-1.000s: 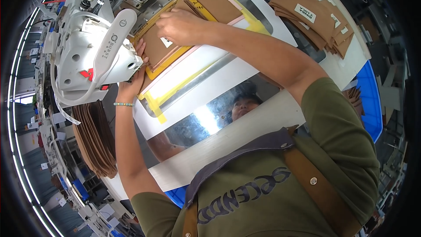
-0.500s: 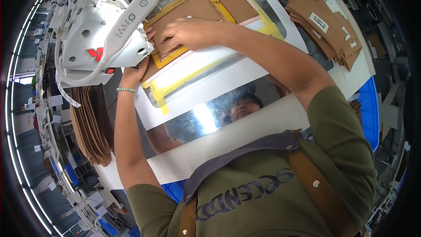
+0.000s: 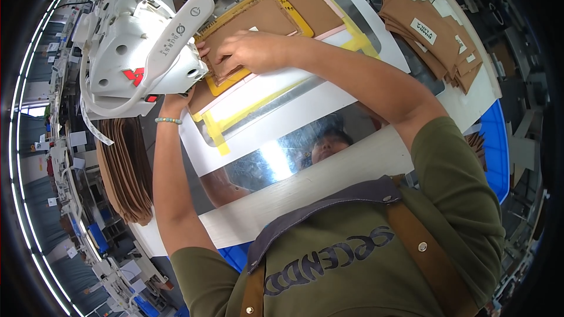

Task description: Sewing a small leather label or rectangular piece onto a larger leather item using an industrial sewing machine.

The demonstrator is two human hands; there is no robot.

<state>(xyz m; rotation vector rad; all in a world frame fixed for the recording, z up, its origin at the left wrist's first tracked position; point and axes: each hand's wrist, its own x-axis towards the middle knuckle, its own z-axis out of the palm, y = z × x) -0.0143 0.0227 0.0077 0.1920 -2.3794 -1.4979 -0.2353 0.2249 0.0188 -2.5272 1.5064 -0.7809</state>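
Note:
A brown panel [image 3: 249, 16] lies inside a yellow frame [image 3: 298, 16] under the white sewing machine head [image 3: 147, 53]. My right hand [image 3: 255, 51] rests over the frame's near side, its bent fingers slightly apart with their tips down on the panel. Most of my left hand [image 3: 201, 48] is hidden behind the machine head; only some outstretched fingers show at the panel's left edge. Below the frame is a white template sheet [image 3: 235, 144] with strips of yellow tape [image 3: 214, 132]. The needle area is out of sight behind the machine's casing.
Brown pieces with white labels [image 3: 420, 35] lie in a loose stack at the right. A bundle of folded brown pieces [image 3: 125, 170] stands left of my left forearm. A shiny metal plate [image 3: 252, 173] lies before me. A blue bin [image 3: 496, 147] is at the right edge.
The whole view has shifted slightly. Both hands stay at nearly the same place on the panel and frame.

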